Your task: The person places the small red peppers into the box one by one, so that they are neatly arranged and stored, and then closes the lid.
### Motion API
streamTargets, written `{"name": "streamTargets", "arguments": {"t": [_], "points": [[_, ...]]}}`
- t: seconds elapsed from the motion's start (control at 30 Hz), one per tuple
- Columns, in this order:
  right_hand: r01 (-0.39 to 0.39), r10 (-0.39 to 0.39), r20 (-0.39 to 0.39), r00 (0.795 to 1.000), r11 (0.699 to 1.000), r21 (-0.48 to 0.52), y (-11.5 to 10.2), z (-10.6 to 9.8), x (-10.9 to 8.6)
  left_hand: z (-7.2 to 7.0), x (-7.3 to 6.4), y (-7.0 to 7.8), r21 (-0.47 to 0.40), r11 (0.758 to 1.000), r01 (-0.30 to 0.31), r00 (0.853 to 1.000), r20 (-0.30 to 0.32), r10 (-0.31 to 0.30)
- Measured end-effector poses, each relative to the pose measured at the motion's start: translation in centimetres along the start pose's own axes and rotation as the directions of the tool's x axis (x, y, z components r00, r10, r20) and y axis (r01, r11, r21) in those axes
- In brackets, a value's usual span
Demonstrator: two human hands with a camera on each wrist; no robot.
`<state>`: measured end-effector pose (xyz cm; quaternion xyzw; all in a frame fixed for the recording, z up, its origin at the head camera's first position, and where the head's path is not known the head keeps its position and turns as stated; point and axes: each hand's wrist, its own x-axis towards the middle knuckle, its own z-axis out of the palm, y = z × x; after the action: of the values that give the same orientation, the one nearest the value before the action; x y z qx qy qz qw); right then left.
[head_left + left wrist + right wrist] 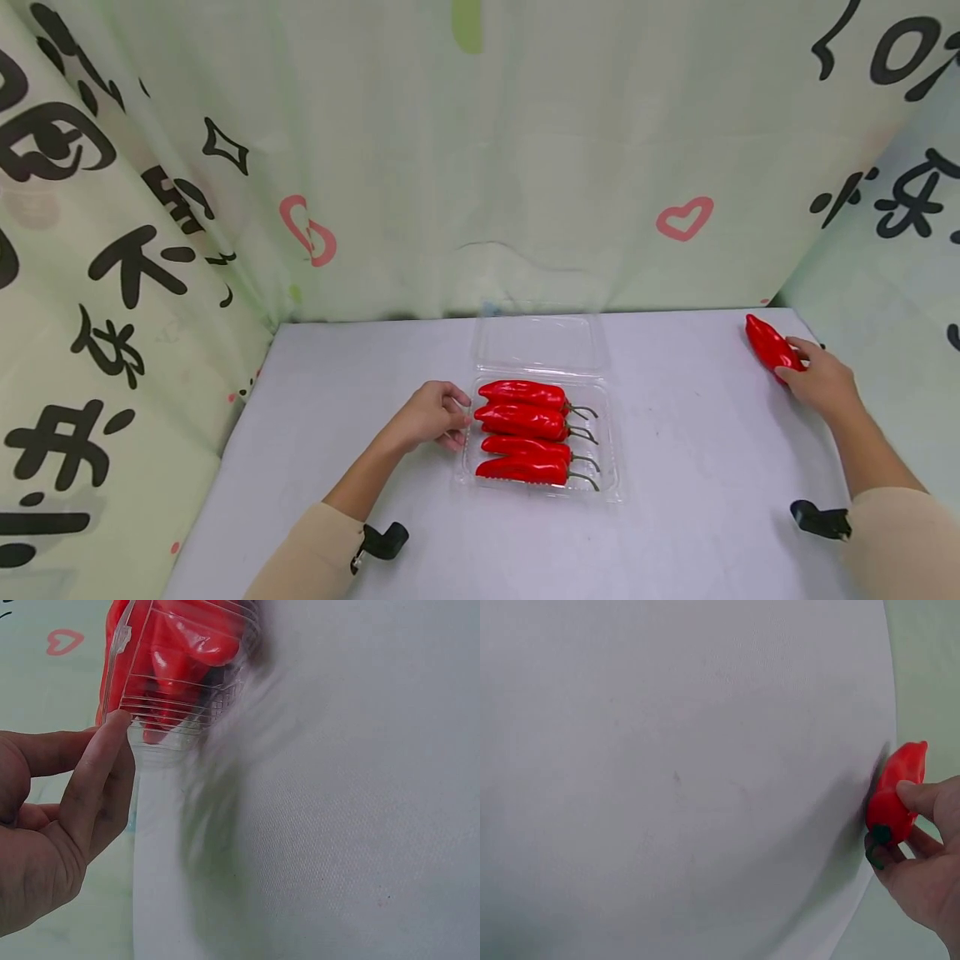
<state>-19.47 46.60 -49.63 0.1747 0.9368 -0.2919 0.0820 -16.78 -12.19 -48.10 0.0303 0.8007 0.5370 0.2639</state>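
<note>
In the head view a clear plastic clamshell box [613, 433] lies on the table with its lid [540, 343] folded back. Several red peppers [521, 421] lie side by side in it, green stems pointing right. My left hand [433, 414] is at the box's left edge; in the left wrist view the fingertips and thumb of that hand [71, 799] pinch the rim of the box [169, 712]. Far to the right, my right hand [823, 375] grips one red pepper [768, 342]. The right wrist view shows this pepper [901, 776] between thumb and fingers, its green stem downward.
A white-covered table [690, 500] carries the box. Pale green curtains [525, 167] with black characters and pink hearts hang behind and at both sides. The held pepper is near the table's back right corner. Black wrist cameras [384, 542] sit at both sleeves.
</note>
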Motion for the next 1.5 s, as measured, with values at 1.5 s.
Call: {"name": "streamTargets", "arguments": {"t": [1.5], "points": [[0.491,-0.49,-0.064,0.87,0.871,-0.001,-9.3,1.1,-9.1,0.2,-0.3,0.5,0.027,1.0,0.003,1.0,-0.005,-0.003]]}}
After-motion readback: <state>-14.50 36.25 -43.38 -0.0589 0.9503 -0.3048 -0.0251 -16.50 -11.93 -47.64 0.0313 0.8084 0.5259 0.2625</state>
